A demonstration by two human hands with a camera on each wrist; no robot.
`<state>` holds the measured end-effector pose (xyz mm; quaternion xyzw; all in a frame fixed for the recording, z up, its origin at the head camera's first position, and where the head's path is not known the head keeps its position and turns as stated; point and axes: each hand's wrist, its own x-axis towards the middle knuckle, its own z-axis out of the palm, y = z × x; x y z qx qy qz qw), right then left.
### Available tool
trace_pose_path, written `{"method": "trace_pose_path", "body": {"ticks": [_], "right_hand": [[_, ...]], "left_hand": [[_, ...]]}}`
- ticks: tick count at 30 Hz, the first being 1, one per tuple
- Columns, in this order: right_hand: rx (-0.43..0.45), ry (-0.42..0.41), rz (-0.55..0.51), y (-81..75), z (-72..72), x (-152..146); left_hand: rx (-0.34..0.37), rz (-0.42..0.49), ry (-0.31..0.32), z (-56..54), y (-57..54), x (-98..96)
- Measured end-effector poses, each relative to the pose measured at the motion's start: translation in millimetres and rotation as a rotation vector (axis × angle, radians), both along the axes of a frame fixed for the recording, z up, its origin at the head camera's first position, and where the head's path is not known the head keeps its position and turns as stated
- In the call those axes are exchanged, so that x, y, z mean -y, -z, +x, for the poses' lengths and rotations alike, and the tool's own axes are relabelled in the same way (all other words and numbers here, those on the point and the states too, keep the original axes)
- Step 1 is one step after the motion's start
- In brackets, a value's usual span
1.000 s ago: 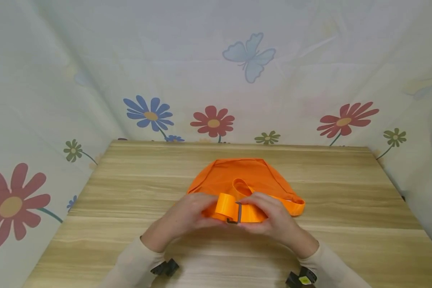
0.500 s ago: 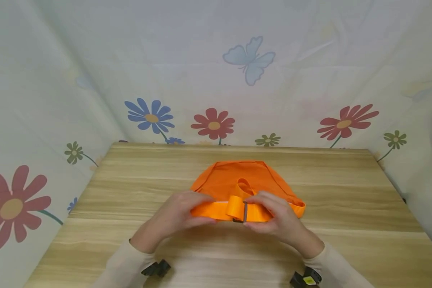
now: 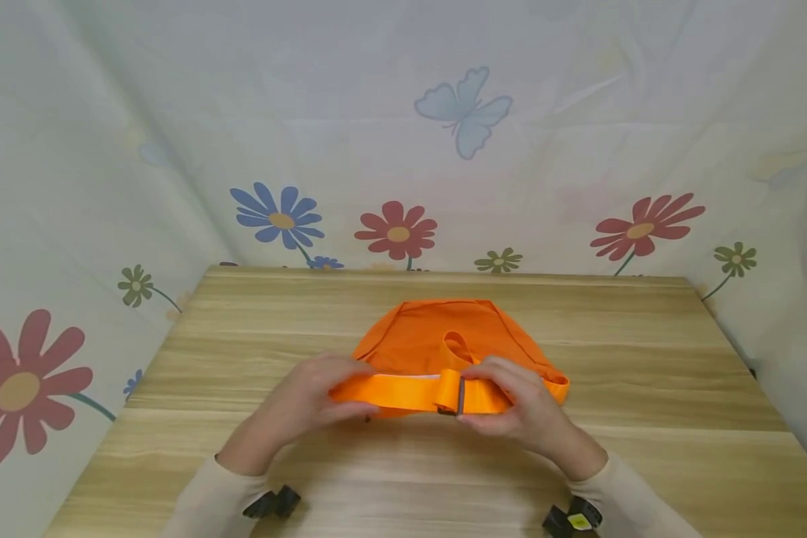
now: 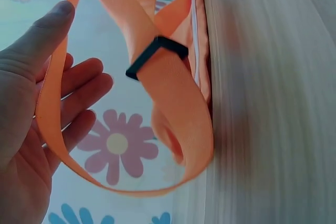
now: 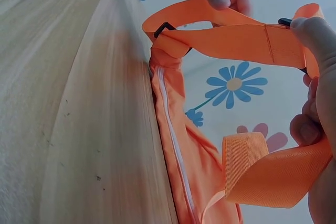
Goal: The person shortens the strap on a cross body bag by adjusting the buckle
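Right hand (image 3: 527,407), just in front of the bag's near edge, gripped the orange strap (image 3: 397,391) beside a dark buckle (image 3: 461,396). Near the bag's left corner, the person's left hand (image 3: 312,396) pinched that strap between thumb and fingers. Behind them the orange bag (image 3: 437,321) lay on the wooden table (image 3: 276,306), and beyond the bag hung a cloth (image 3: 350,142) printed with flowers.
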<state>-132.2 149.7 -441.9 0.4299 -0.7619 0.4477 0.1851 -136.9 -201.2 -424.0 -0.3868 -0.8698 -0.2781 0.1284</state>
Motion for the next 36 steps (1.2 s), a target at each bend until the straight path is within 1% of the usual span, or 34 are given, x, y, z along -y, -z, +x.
{"method": "trace_pose_path", "body": {"ticks": [2, 8, 13, 19, 23, 28, 36], "right_hand": [[-0.004, -0.001, -0.002, -0.5, -0.6, -1], [-0.008, -0.007, -0.001, -0.8, -1.4, -1], [-0.001, -0.019, -0.001, -0.8, -1.4, -2], [-0.002, -0.021, -0.002, -1.8, -1.4, -1], [-0.004, -0.015, 0.002, -2.5, -1.6, -1], [-0.002, -0.019, 0.005, -3.9, -1.8, -1], [0.004, -0.020, -0.004, -3.7, -0.9, 0]], "left_hand": [[-0.007, 0.005, 0.000, -0.5, 2.4, 4.6], [0.018, -0.002, -0.034, 3.9, 4.7, 17.2], [-0.021, 0.006, -0.021, 4.4, 9.2, 27.8], [-0.057, -0.005, -0.054, 7.5, 11.4, 41.1], [-0.078, 0.004, -0.059, 9.2, 12.6, 48.8], [-0.085, 0.002, -0.065, 10.0, 13.8, 57.7], [-0.074, -0.001, -0.092, 13.0, 13.5, 71.9]]}}
